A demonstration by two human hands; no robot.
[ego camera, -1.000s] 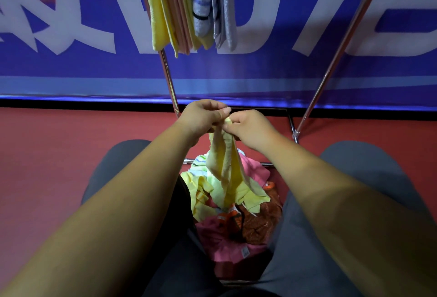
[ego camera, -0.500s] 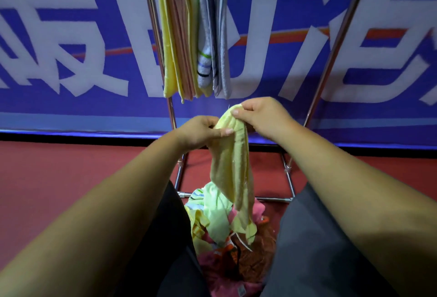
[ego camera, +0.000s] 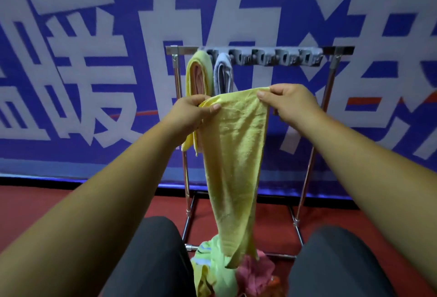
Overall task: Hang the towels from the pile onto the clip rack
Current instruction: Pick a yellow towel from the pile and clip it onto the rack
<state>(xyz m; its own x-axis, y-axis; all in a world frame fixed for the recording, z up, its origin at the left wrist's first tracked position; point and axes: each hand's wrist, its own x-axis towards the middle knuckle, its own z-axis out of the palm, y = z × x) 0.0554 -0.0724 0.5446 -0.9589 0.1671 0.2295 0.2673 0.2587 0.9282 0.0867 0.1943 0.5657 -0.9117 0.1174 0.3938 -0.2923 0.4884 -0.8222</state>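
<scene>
A yellow towel (ego camera: 236, 155) hangs spread between both hands. My left hand (ego camera: 194, 110) pinches its upper left corner and my right hand (ego camera: 288, 100) pinches its upper right corner, slightly higher. The towel's lower end reaches the pile of towels (ego camera: 227, 270) on the floor between my knees, green, pink and striped ones among them. Behind the towel stands the metal clip rack (ego camera: 260, 56) with a row of grey clips. A yellow and pink towel (ego camera: 197, 77) and a grey towel (ego camera: 223, 75) hang from its left end. The clips to the right hold nothing.
A blue banner (ego camera: 82, 72) with large white characters forms the wall behind the rack. The floor (ego camera: 30, 199) is red. My knees in dark trousers (ego camera: 151, 256) flank the pile. The rack's chrome legs (ego camera: 307, 178) run down to a floor frame.
Both hands have risen and moved apart, spreading the yellow towel's top edge flat and lifting it off the pile. The view has tilted up, bringing the rack's clip bar into sight.
</scene>
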